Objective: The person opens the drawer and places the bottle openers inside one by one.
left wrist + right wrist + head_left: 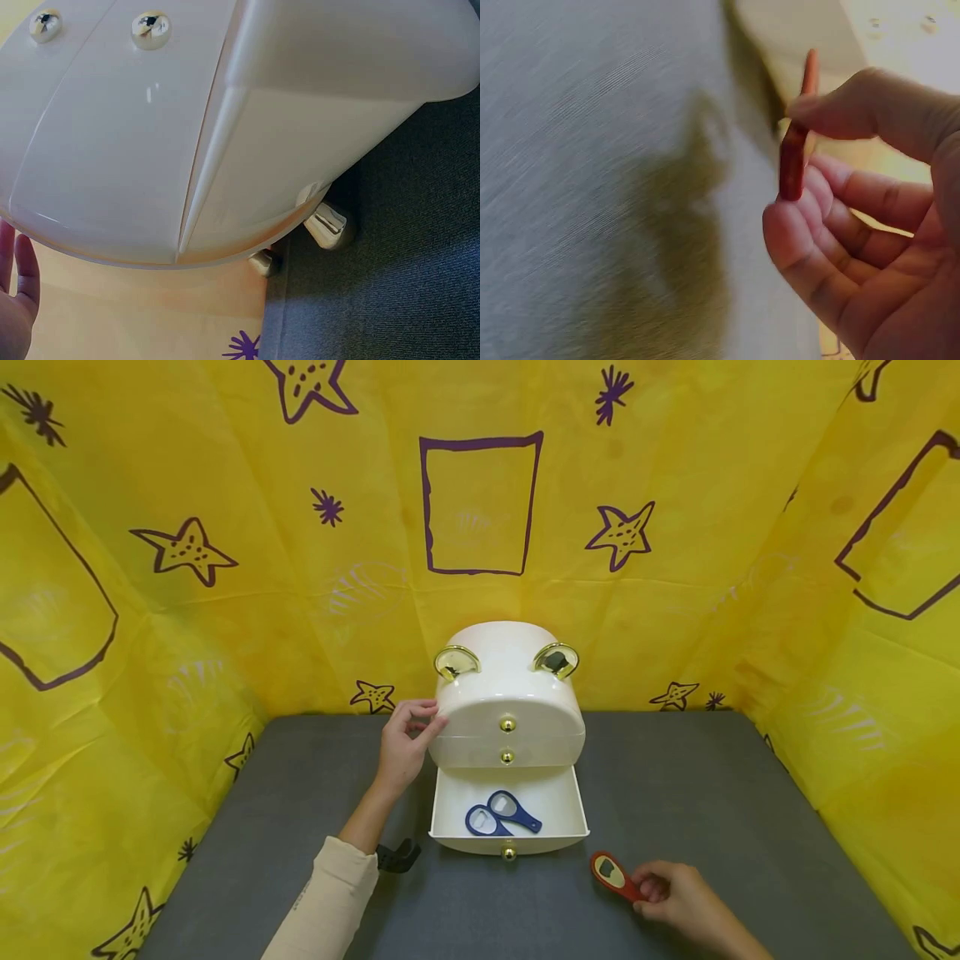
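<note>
My right hand (675, 897) pinches the handle end of a red bottle opener (611, 872), held over the table right of the drawer. In the right wrist view, the red bottle opener (795, 150) appears edge-on between thumb and fingers. My left hand (405, 747) touches the left side of a white mini drawer cabinet (510, 677) with its fingertips; in the left wrist view the fingers (26, 277) look fairly straight by the rim. The cabinet's bottom drawer (566, 802) is pulled out. Two blue bottle openers (517, 812) lie overlapping inside.
The cabinet has gold knobs (507, 724) and two gold-rimmed ears (556, 660) on top, with short metallic feet (330, 225). It stands on a dark grey table (712, 793). Yellow patterned cloth (480, 602) hangs behind and at both sides.
</note>
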A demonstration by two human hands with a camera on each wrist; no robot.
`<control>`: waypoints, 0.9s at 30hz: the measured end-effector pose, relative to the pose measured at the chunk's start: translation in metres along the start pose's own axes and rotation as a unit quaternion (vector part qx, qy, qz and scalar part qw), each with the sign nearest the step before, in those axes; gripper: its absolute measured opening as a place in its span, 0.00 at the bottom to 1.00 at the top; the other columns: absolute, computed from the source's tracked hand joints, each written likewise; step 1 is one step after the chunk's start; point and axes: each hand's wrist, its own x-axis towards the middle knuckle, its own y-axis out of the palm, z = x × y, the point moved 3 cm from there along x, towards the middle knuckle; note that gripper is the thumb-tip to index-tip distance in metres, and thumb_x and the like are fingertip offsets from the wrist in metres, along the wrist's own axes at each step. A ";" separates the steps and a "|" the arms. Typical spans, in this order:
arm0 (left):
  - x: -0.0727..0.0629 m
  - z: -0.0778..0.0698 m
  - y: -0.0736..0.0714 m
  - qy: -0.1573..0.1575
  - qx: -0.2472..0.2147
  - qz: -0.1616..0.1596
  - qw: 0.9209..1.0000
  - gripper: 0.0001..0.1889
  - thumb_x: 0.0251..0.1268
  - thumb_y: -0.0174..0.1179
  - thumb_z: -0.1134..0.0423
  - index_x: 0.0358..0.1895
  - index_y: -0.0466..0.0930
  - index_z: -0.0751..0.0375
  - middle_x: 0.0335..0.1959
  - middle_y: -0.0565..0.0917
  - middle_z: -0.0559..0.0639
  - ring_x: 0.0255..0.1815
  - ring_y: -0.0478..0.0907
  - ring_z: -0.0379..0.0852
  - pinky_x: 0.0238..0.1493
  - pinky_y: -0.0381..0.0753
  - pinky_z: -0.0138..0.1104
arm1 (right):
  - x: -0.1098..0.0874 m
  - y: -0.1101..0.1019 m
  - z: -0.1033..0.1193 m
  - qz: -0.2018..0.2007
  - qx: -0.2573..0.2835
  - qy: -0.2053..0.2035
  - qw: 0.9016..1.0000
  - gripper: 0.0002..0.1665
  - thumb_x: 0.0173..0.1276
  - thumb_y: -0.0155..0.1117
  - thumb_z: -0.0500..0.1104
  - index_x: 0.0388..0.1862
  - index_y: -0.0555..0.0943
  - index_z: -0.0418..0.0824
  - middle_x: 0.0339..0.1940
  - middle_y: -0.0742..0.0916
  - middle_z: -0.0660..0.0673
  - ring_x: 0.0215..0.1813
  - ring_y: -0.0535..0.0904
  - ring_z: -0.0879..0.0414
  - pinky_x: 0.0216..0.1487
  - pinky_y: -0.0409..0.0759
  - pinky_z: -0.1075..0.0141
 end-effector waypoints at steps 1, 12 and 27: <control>0.000 0.000 0.000 0.000 0.000 0.000 1.000 0.10 0.57 0.66 0.76 0.39 0.77 0.79 0.49 0.78 0.71 0.46 0.73 0.30 0.42 0.74 0.25 | 0.001 -0.002 0.001 0.002 0.018 -0.001 1.000 0.11 0.51 0.73 0.29 0.34 0.81 0.30 0.24 0.80 0.51 0.27 0.71 0.73 0.25 0.75 0.72; -0.001 0.000 0.000 -0.001 0.002 0.000 1.000 0.10 0.58 0.66 0.75 0.39 0.77 0.78 0.49 0.79 0.70 0.47 0.72 0.30 0.42 0.74 0.25 | 0.013 -0.024 0.015 -0.047 -0.002 0.015 0.999 0.14 0.51 0.74 0.31 0.38 0.82 0.30 0.27 0.81 0.52 0.28 0.72 0.72 0.27 0.76 0.72; -0.001 -0.001 0.000 -0.003 0.004 0.001 1.000 0.10 0.58 0.66 0.74 0.39 0.77 0.79 0.49 0.78 0.70 0.47 0.72 0.30 0.42 0.74 0.24 | 0.031 -0.041 0.027 -0.087 -0.048 0.056 0.993 0.15 0.50 0.76 0.33 0.37 0.84 0.35 0.26 0.81 0.51 0.27 0.71 0.69 0.28 0.75 0.72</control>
